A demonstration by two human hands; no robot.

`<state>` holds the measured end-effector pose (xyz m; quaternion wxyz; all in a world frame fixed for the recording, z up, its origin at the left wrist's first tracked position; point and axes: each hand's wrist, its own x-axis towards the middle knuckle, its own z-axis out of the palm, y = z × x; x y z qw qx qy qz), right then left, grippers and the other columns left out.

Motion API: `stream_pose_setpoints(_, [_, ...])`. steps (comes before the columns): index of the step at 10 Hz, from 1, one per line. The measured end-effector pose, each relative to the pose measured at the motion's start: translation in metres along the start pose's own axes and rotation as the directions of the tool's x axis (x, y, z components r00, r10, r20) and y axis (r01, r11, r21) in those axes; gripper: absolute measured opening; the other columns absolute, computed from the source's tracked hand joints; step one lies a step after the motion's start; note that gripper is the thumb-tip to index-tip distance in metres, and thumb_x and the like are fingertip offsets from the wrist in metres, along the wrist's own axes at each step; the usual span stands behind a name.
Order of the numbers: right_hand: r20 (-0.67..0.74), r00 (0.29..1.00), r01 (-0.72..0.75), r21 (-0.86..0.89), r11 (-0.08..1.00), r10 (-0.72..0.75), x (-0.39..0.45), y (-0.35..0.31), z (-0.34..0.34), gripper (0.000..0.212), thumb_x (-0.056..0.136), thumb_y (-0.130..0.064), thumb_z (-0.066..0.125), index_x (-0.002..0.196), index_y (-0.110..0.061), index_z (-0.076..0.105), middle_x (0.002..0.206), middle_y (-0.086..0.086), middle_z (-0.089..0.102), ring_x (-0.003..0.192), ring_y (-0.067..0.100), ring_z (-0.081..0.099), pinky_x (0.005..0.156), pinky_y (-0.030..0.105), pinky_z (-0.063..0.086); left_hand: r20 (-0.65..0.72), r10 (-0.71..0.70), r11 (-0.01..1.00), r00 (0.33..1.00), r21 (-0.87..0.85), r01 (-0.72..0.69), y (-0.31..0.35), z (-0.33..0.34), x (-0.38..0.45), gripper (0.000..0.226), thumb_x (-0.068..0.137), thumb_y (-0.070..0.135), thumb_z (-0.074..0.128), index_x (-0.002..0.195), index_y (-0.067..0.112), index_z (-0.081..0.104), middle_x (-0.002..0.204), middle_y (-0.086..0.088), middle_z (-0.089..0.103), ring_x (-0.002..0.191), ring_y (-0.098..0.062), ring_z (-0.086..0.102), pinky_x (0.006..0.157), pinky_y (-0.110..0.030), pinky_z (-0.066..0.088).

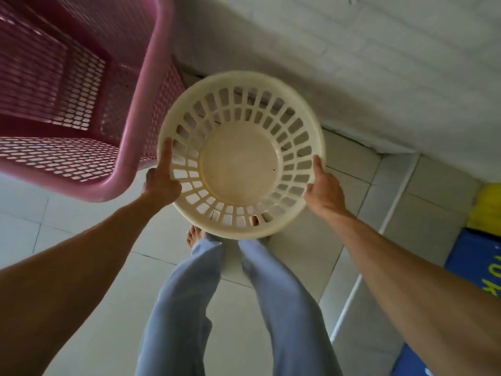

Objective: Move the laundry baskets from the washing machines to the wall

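Basket (241,156), round, cream, empty, stiff slotted plastic, likely light: left hand (162,183) and right hand (324,189) each pinching opposite rim edges, best hold there.

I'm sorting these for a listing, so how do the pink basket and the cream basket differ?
The pink basket is rectangular with fine mesh; the cream basket is round with larger slots. The pink one looks bigger. The left hand and right hand hold only the cream one. Both are empty plastic.
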<state>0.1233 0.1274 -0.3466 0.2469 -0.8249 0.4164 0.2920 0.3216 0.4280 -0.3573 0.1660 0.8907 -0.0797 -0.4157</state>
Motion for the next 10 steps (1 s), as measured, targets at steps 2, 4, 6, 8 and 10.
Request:
stream_pose_setpoints(2, [-0.027, 0.997, 0.077, -0.021, 0.997, -0.078, 0.037, -0.014, 0.020, 0.078, 0.098, -0.022, 0.060, 0.162, -0.024, 0.015, 0.109, 0.007, 0.069, 0.075, 0.008, 0.051, 0.059, 0.019, 0.038, -0.048, -0.002, 1.000, 0.999, 0.002, 0.002, -0.023, 0.001, 0.041, 0.104, 0.092, -0.005, 0.051, 0.149, 0.047, -0.018, 0.140, -0.024, 0.045, 0.055, -0.019, 0.053, 0.038, -0.026, 0.049])
stream_pose_setpoints(4, [-0.025, 0.996, 0.087, 0.019, 0.996, -0.087, 0.056, -0.024, 0.021, 0.080, 0.098, -0.021, 0.060, 0.162, -0.027, 0.012, 0.111, 0.008, 0.069, 0.083, 0.012, 0.056, 0.076, 0.033, 0.054, -0.081, 0.023, 1.000, 0.996, 0.006, -0.022, -0.023, -0.001, 0.059, 0.103, 0.091, -0.009, 0.047, 0.150, 0.044, -0.019, 0.152, -0.014, 0.038, 0.069, -0.030, 0.063, 0.048, -0.037, 0.054])
stream_pose_setpoints(6, [0.030, 0.999, 0.031, 0.014, 0.999, -0.031, 0.056, -0.026, 0.021, 0.083, 0.098, -0.016, 0.060, 0.162, -0.028, 0.008, 0.107, 0.007, 0.066, 0.076, 0.012, 0.059, 0.070, 0.029, 0.052, -0.031, -0.134, 0.990, 0.990, 0.031, 0.135, -0.018, -0.002, 0.066, 0.096, 0.090, 0.002, 0.054, 0.151, 0.050, -0.003, 0.145, -0.021, 0.040, 0.085, -0.024, 0.057, 0.052, -0.029, 0.049])
stream_pose_setpoints(8, [0.083, 0.994, -0.084, 0.097, 0.992, 0.076, 0.003, -0.023, 0.008, 0.061, 0.095, -0.023, 0.058, 0.150, -0.026, 0.032, 0.122, 0.015, 0.060, 0.108, 0.033, 0.062, 0.088, 0.042, 0.053, 0.062, -0.209, 0.971, 0.976, 0.132, 0.200, 0.002, 0.003, 0.013, 0.074, 0.091, 0.021, 0.055, 0.153, 0.038, 0.018, 0.136, -0.020, 0.046, 0.079, -0.022, 0.056, 0.054, -0.027, 0.050])
stream_pose_setpoints(10, [0.125, 0.988, -0.097, 0.060, 0.993, 0.089, -0.074, -0.050, -0.020, 0.055, 0.094, -0.026, 0.056, 0.146, -0.021, 0.039, 0.128, 0.017, 0.054, 0.117, 0.036, 0.059, 0.093, 0.044, 0.052, 0.192, -0.040, 0.990, 0.981, 0.141, 0.013, 0.024, -0.014, -0.072, 0.060, 0.091, 0.017, 0.056, 0.148, 0.022, 0.037, 0.146, -0.015, 0.048, 0.131, -0.035, 0.047, 0.105, -0.043, 0.045])
